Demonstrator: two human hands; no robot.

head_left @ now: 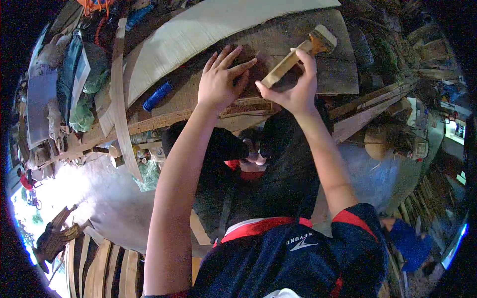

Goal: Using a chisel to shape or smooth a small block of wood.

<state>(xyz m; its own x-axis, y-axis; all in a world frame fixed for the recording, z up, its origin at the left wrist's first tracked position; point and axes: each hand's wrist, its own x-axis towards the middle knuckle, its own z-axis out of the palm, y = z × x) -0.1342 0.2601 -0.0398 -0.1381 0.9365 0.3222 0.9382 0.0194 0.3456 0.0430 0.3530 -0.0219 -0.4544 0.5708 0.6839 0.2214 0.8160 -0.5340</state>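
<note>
My left hand lies on the brown wooden board, fingers spread and thumb apart, holding nothing. To its right, my right hand grips a wooden-handled brush between thumb and fingers. The handle is thick, pale and block-like, slanting up to the right. At its far end are an orange-brown part and a wide whitish tip, over the board. A blue cylinder rests on the board to the left of my left hand. Beyond both hands, a long curved pale sheet of wood lies across the board.
A narrow wooden strip crosses the board's left side. Plastic bags and clutter crowd the far left. Planks stick out at the right, near a round wooden piece. More boards stand at the lower left.
</note>
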